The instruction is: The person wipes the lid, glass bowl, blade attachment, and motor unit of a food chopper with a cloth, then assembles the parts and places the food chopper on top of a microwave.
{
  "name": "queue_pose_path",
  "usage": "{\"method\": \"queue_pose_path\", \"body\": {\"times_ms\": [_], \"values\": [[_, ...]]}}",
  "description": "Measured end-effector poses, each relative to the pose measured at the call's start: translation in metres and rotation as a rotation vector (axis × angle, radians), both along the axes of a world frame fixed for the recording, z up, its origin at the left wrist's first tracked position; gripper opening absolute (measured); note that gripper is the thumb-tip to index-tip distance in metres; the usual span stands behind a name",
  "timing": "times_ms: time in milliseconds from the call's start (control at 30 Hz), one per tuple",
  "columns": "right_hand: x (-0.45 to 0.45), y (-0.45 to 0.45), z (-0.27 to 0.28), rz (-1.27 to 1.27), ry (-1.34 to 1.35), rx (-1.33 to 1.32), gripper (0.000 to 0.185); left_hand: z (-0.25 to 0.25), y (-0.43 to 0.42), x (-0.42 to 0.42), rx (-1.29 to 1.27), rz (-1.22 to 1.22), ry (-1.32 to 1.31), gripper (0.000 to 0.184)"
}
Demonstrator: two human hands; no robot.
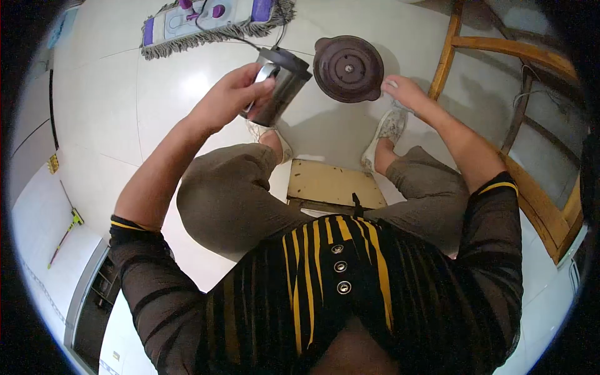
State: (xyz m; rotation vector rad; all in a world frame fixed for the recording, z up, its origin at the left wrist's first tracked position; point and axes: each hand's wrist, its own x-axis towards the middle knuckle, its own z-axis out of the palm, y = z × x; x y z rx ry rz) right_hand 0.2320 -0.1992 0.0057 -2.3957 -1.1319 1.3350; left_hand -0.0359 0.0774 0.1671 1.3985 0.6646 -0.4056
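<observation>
My left hand [234, 97] is closed round the silver handle of a dark, see-through jug [282, 94] with a black top, held tilted above the floor near my left shoe. Right of the jug, a round dark-brown lidded pot [349, 67] sits on the floor, with two ear-like side handles and a small knob in the middle. Close by its lower right handle is my right hand [406, 92], its fingers bent together. A small pale thing seems to be at those fingertips, too unclear to name. I cannot tell whether they touch the pot.
A flat mop head [215, 25] with grey fringe lies at the upper left, thin dark cords running between it and the jug. A wooden chair [447, 56] stands on the right. Between my legs is a low yellowish stool [337, 181]. A green-headed squeegee [76, 217] is at far left.
</observation>
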Motion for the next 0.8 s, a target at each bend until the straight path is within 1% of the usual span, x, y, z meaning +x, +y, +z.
{"method": "queue_pose_path", "body": {"times_ms": [33,67,100,167,200,267,300,333,400,433,500,533,600,633,700,733,800], "values": [[-0.005,0.004,0.009,0.023,-0.037,0.2,0.028,0.006,-0.005,0.008,-0.095,0.017,0.005,0.024],[-0.01,0.008,0.019,0.023,-0.036,0.194,0.028,0.007,-0.01,0.013,-0.101,0.017,0.006,0.024],[-0.018,0.012,0.033,0.077,-0.008,0.159,0.024,0.008,-0.016,0.018,-0.197,0.05,0.019,0.02],[-0.032,0.016,0.058,0.17,0.011,0.135,0.02,0.005,-0.027,0.031,-0.378,0.111,0.058,0.02],[-0.041,0.012,0.069,0.157,0.01,0.123,0.02,0.001,-0.036,0.037,-0.389,0.097,0.06,0.02],[-0.054,0.011,0.089,0.298,-0.099,0.363,0.02,-0.009,-0.052,0.051,-0.659,0.258,0.045,0.02],[-0.058,0.014,0.097,0.349,-0.076,0.446,0.02,-0.018,-0.058,0.056,-0.668,0.243,0.059,0.02],[-0.057,0.014,0.096,0.348,-0.081,0.441,0.02,-0.03,-0.063,0.061,-0.723,0.245,0.059,0.019],[-0.059,0.01,0.089,0.326,-0.109,0.348,0.023,-0.045,-0.072,0.07,-0.674,0.3,0.155,0.018],[-0.056,0.005,0.08,0.323,-0.11,0.345,0.023,-0.054,-0.074,0.073,-0.676,0.296,0.156,0.018],[-0.043,-0.007,0.053,0.145,0.023,0.092,0.033,-0.07,-0.077,0.079,-0.736,0.377,0.177,0.019],[-0.04,-0.01,0.048,0.147,0.024,0.092,0.033,-0.074,-0.079,0.083,-0.736,0.379,0.177,0.019],[-0.038,-0.012,0.039,-0.022,0.139,0.092,0.055,-0.082,-0.083,0.091,-0.734,0.38,0.192,0.021],[-0.038,-0.01,0.034,-0.021,0.142,0.092,0.055,-0.083,-0.085,0.096,-0.692,0.355,0.213,0.021],[-0.044,-0.006,0.03,-0.044,0.169,0.133,0.077,-0.097,-0.088,0.101,-0.748,0.354,0.194,0.019],[-0.046,-0.003,0.032,-0.046,0.17,0.129,0.077,-0.104,-0.088,0.104,-0.801,0.349,0.164,0.018],[-0.045,0.002,0.04,-0.025,0.156,0.062,0.086,-0.116,-0.086,0.109,-0.789,0.322,0.158,0.019]]}}
